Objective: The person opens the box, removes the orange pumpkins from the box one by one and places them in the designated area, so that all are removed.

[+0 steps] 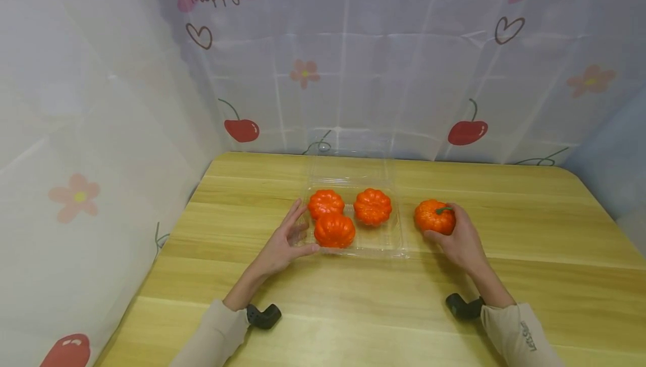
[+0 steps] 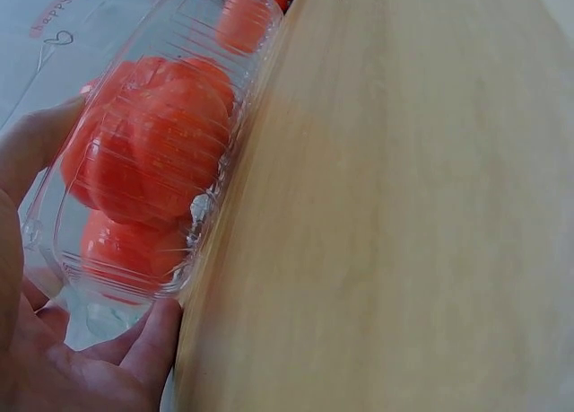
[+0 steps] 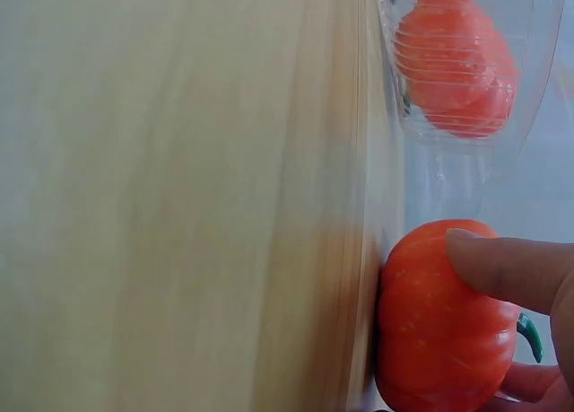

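Observation:
A clear plastic clamshell box [image 1: 375, 243] lies on the table with its lid [image 1: 350, 165] raised at the back. Inside are three orange toy pumpkins: one at the back left [image 1: 325, 204], one at the right [image 1: 372, 207] and one at the front left [image 1: 335, 230]. My left hand [image 1: 282, 248] holds the box's front left corner, thumb at the front rim and fingers along the left side. To the right of the box, my right hand [image 1: 460, 239] grips another orange toy pumpkin [image 1: 433, 215] with a green stem, its thumb [image 3: 507, 267] pressed on the near side.
The wooden table [image 1: 323, 305] reaches back to a printed cloth [image 1: 373, 75] hung behind it. More cloth [image 1: 86, 131] hangs along the left side. A dark wrist device [image 1: 264, 316] sits at the left cuff and another [image 1: 464, 306] at the right.

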The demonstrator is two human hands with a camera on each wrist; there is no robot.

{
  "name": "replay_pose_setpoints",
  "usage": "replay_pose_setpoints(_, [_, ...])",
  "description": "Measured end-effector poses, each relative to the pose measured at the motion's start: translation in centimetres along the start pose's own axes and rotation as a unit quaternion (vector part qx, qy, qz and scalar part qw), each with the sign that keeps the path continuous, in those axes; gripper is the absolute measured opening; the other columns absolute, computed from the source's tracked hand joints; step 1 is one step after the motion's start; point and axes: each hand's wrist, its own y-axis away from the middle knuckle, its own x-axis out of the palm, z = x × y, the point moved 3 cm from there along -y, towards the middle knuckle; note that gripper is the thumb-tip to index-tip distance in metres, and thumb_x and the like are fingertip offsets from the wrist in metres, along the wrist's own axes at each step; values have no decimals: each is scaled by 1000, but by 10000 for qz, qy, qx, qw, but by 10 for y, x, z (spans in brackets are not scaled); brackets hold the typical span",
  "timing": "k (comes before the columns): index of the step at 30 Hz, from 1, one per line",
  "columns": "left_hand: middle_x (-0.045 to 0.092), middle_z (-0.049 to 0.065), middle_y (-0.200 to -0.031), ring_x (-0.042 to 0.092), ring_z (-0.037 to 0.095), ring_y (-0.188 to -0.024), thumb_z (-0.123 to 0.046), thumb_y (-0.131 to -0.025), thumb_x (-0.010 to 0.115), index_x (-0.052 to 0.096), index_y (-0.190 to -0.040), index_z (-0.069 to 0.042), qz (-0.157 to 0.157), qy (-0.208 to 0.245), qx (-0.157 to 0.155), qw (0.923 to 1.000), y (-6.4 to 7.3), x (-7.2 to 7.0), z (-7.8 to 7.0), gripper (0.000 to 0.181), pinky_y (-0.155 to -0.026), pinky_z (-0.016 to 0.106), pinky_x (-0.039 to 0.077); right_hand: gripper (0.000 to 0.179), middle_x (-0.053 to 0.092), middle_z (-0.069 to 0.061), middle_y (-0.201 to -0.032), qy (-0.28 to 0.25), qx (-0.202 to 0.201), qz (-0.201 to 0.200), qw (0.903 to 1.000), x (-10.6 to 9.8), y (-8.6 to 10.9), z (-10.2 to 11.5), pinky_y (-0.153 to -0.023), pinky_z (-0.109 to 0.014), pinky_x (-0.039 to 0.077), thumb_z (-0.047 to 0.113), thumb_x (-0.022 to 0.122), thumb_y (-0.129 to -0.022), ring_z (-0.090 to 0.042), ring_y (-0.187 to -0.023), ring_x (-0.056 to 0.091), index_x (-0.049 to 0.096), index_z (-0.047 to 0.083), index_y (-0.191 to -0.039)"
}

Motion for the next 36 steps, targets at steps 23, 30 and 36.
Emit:
replay_pose_setpoints(23, [3, -10, -164, 38, 35, -139, -12, -84, 80, 18, -159, -18, -90, -106, 113, 9998, -1, 0, 10, 97, -108, 43, 39, 93, 28, -43, -143, 249, 103, 446, 9986, -6, 0, 5, -105, -68, 29, 6, 78, -82, -57, -128, 32, 16, -17, -147])
replay_pose_setpoints(30, [1, -8, -164, 35, 37, -140, -9, -85, 79, 18, -159, -19, -69, -32, 69, 9999, -1, -1, 9, 96, -109, 44, 38, 93, 26, -43, -144, 385, -188, 149, 9990, -14, 6, 16, -103, -72, 27, 10, 81, -81, -59, -130, 28, 20, -17, -146])
replay_pose_setpoints(36, [-3, 2, -165, 30, 44, -141, -3, -86, 76, 12, -159, -10, 44, 135, -21, 9999, 3, 1, -7, 97, -111, 51, 33, 75, 31, -39, -143, 279, -618, -219, 9975, -17, 15, 41, -103, -72, 28, 7, 80, -81, -56, -130, 30, 37, -15, -138])
